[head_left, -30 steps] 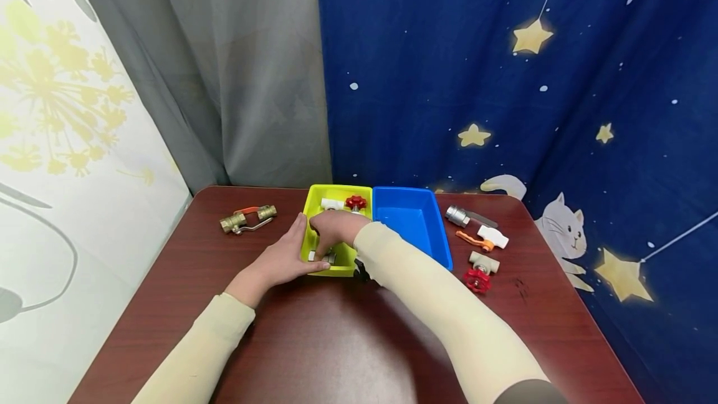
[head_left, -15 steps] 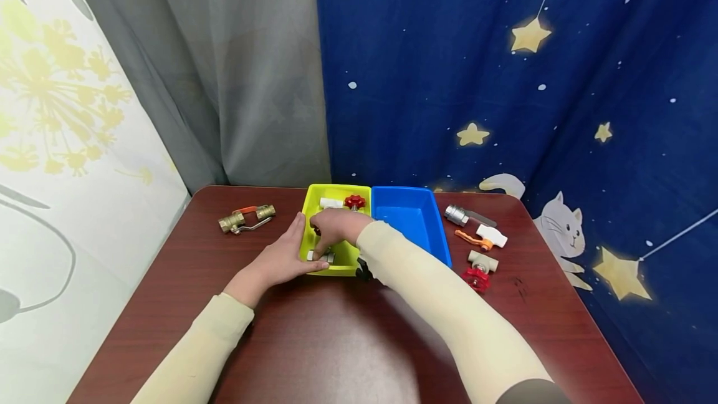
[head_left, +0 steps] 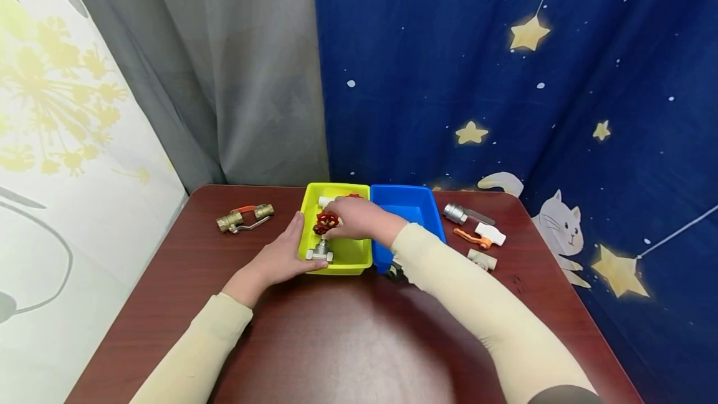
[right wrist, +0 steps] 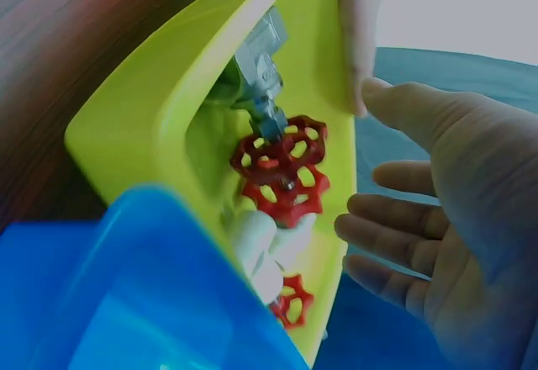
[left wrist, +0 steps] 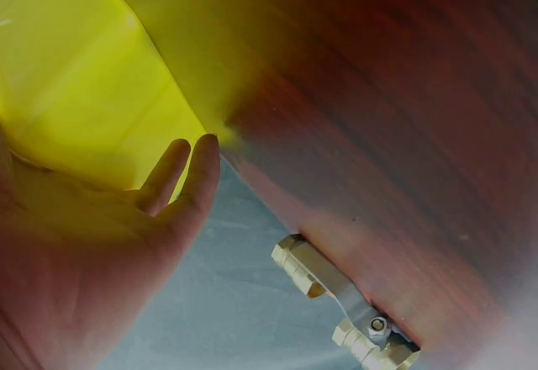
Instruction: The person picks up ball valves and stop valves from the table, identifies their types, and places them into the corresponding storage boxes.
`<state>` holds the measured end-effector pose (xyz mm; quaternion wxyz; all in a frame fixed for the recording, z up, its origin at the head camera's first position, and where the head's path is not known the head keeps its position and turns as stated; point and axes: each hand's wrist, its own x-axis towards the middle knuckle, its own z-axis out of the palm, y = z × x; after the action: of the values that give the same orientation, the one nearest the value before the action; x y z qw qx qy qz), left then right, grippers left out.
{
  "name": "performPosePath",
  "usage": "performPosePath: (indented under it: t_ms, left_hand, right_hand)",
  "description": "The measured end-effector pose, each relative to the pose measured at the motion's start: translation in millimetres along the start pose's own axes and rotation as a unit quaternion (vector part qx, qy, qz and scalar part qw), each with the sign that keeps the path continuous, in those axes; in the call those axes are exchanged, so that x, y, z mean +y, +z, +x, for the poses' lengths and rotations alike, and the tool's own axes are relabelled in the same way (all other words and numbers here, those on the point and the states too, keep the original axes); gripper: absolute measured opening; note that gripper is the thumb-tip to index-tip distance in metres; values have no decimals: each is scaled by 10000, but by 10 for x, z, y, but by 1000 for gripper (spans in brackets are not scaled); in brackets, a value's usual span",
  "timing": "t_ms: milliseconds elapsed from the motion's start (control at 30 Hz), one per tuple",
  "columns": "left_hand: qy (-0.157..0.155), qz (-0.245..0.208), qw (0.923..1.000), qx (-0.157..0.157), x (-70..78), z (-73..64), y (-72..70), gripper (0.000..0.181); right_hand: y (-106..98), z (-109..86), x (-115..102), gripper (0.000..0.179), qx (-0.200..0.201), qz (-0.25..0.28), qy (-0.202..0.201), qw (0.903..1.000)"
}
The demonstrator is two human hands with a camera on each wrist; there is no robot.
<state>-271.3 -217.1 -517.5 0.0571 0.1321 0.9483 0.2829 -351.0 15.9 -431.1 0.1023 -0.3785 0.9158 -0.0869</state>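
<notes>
Fingers straight, my left hand [head_left: 280,257] rests at the near left corner of the yellow bin [head_left: 352,254], its thumb by the front rim. My right hand [head_left: 361,216] hovers over that bin with fingers loosely bent. In the right wrist view a gap shows between those fingers and the valves. Inside, a silver gate valve [head_left: 321,250] with a dark red handwheel [head_left: 326,222] lies near the front. Behind it are white valves [right wrist: 252,240] with brighter red handwheels [right wrist: 294,198], partly hidden by my right hand in the head view.
A blue bin [head_left: 401,195] adjoins on the right. Two brass ball valves [head_left: 230,222] lie on the table's left. On the right are a silver valve [head_left: 455,213] with a grey lever, a white valve [head_left: 490,234] with an orange lever, and a beige valve [head_left: 482,259].
My right hand has let go of the silver gate valve and drawn back to the right, uncovering its handwheel. The right sleeve now hides the beige valve's red handwheel. My left hand stays put.
</notes>
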Motion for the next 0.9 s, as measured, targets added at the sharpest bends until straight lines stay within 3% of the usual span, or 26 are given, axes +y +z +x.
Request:
performPosePath:
  t_ms: [400, 900]
  left_hand:
    - [-152, 68, 9998, -94, -21, 28, 14, 142]
    - [-206, 49, 9997, -137, -5, 27, 15, 146]
  right_hand:
    - [-223, -732, 477, 55, 721, 498, 239, 9959]
    - [-186, -1608, 1018, 51, 1108, 931, 844, 9859]
